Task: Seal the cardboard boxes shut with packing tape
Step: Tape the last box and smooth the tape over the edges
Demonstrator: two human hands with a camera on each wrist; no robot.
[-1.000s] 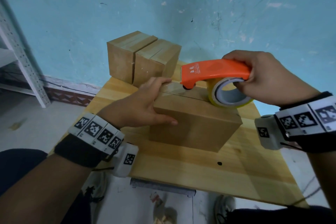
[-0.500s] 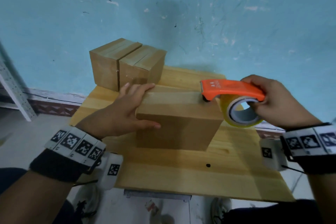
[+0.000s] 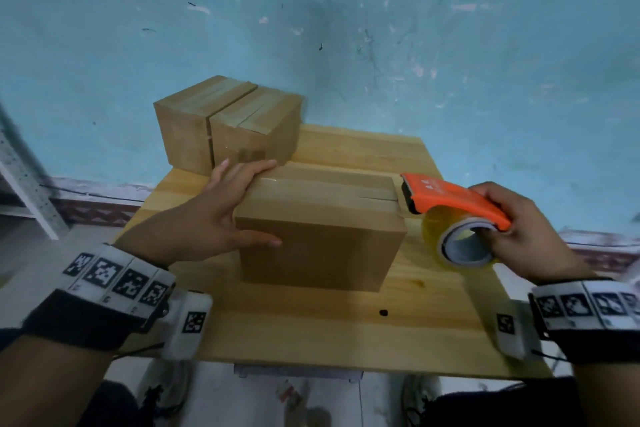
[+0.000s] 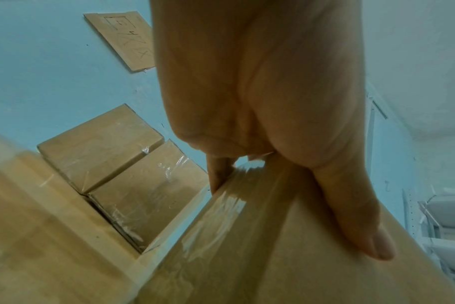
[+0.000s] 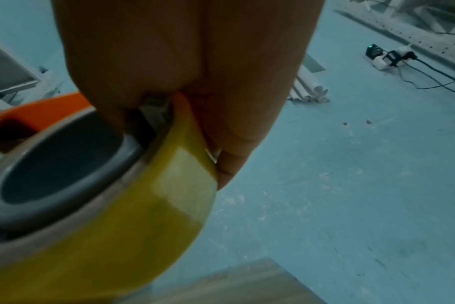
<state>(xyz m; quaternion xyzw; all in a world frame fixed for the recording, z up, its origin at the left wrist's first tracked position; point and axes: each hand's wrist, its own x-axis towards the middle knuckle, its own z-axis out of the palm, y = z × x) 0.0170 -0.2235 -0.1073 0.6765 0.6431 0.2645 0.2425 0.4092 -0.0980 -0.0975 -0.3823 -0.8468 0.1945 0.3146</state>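
You work at a light wooden slatted table (image 3: pixel 311 333) with a small dark hole (image 3: pixel 383 313) near its front edge, set against a scuffed, pitted turquoise plaster wall (image 3: pixel 346 38). To your left stands a white perforated-metal shelving upright (image 3: pixel 24 191), and a flat brown cardboard sheet with pen scrawl (image 4: pixel 125 39) hangs on the wall above. In the right wrist view, you have a white power strip with black plugs and trailing cables (image 5: pixel 392 58) on the blue-grey floor (image 5: pixel 351 185), with a bundle of white tubes (image 5: pixel 308 90) near it.
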